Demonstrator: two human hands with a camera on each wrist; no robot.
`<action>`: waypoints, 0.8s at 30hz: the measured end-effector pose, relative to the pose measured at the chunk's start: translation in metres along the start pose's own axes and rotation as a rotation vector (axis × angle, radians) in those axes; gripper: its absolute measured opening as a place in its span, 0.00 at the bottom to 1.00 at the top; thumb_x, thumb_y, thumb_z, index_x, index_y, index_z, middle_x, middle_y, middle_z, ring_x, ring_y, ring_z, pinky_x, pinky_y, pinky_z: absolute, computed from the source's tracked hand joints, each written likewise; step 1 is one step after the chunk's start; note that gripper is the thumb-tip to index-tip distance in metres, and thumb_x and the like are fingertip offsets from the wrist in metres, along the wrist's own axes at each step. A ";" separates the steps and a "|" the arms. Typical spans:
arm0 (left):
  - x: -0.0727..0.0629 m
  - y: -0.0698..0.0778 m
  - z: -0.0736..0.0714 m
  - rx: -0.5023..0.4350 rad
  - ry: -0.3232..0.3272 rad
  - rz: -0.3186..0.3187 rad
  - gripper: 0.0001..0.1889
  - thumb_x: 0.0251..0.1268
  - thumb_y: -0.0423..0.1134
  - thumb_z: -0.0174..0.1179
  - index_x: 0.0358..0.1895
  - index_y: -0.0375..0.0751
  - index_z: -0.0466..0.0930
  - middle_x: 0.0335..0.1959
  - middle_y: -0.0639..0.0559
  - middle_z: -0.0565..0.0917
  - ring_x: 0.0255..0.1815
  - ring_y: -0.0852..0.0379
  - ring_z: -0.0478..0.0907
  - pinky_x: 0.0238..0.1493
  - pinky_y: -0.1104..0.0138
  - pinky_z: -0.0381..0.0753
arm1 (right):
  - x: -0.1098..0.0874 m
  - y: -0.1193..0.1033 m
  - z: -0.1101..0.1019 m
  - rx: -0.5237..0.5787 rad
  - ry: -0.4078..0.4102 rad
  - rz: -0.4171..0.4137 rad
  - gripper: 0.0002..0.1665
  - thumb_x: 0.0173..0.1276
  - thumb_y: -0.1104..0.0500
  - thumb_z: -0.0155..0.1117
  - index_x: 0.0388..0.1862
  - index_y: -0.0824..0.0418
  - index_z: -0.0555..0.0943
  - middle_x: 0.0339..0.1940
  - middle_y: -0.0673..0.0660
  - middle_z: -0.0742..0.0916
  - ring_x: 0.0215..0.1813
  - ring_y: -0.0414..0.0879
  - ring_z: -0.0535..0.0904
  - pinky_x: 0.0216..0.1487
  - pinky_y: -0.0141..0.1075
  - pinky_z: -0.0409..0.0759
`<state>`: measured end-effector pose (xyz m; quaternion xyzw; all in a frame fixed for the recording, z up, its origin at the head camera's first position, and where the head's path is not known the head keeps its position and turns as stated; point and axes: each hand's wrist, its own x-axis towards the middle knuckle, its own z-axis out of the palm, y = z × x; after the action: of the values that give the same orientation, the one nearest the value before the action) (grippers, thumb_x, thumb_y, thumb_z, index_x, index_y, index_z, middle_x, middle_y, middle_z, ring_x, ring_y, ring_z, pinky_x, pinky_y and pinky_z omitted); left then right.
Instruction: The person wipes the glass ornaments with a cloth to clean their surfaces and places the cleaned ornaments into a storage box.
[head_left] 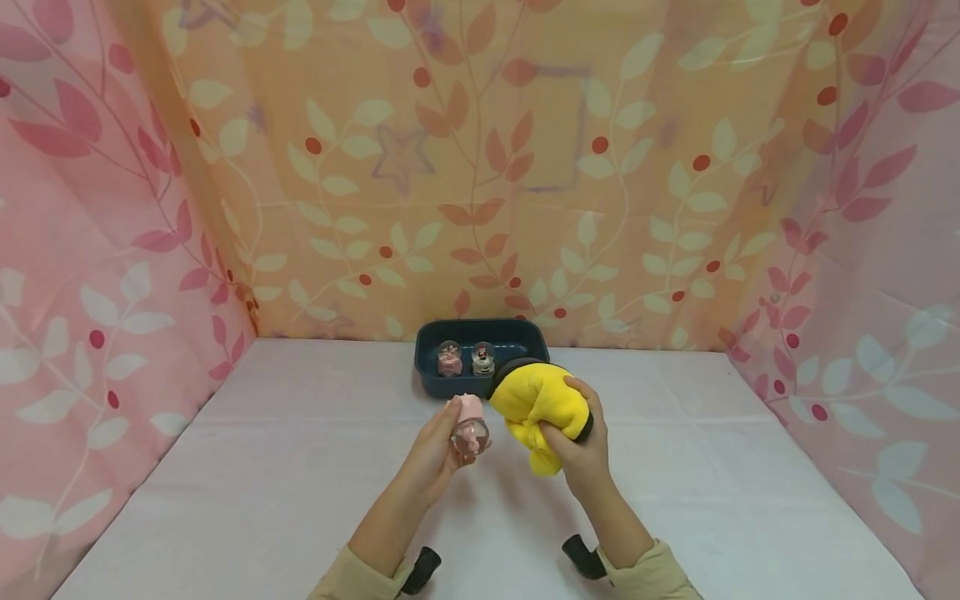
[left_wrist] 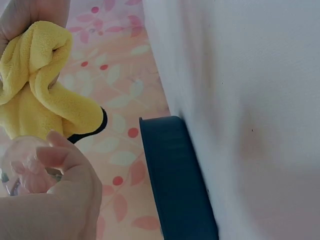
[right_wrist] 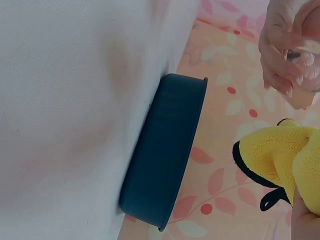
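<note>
In the head view my left hand (head_left: 432, 450) grips a small snow globe (head_left: 471, 433) with a pink base and a pink figure inside, its base tipped up and the glass ball lower. To its right, my right hand (head_left: 585, 446) clutches a bunched yellow cloth (head_left: 542, 406) with black edging. The cloth (left_wrist: 50, 95) comes close to the globe (left_wrist: 30, 167) in the left wrist view. From the right wrist, the cloth (right_wrist: 280, 155) shows a black hanging loop, and the left hand's fingers (right_wrist: 280, 75) curl round the globe.
A dark blue tray (head_left: 431, 385) stands at the back of the white table (head_left: 300, 467). Inside it sit two more snow globes, a pink one (head_left: 449, 360) and a whitish one (head_left: 483, 360). Leaf-patterned curtains (head_left: 465, 167) enclose the back and both sides.
</note>
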<state>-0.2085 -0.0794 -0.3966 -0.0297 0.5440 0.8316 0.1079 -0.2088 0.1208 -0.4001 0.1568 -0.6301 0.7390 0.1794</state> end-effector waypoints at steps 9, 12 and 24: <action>-0.007 0.002 0.001 0.161 0.003 -0.045 0.32 0.76 0.56 0.42 0.66 0.30 0.59 0.40 0.45 0.70 0.32 0.54 0.78 0.31 0.70 0.68 | 0.001 0.000 0.004 -0.004 -0.011 0.037 0.39 0.52 0.76 0.62 0.63 0.59 0.66 0.51 0.55 0.73 0.47 0.50 0.70 0.46 0.36 0.74; -0.007 0.003 0.000 0.165 -0.079 -0.048 0.25 0.75 0.49 0.42 0.60 0.29 0.62 0.35 0.48 0.71 0.31 0.55 0.77 0.30 0.70 0.66 | 0.002 -0.001 0.006 0.003 -0.052 0.042 0.40 0.53 0.75 0.62 0.65 0.58 0.65 0.53 0.56 0.72 0.48 0.50 0.69 0.46 0.35 0.75; -0.013 0.004 0.003 0.289 -0.255 -0.005 0.31 0.75 0.52 0.49 0.64 0.26 0.58 0.43 0.46 0.73 0.38 0.56 0.75 0.37 0.68 0.66 | 0.002 -0.004 0.015 -0.070 -0.214 0.134 0.44 0.56 0.70 0.66 0.70 0.60 0.58 0.55 0.60 0.69 0.51 0.56 0.68 0.48 0.39 0.77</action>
<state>-0.1964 -0.0803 -0.3900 0.0906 0.6395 0.7416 0.1811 -0.2087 0.1070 -0.3934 0.1857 -0.6800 0.7062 0.0668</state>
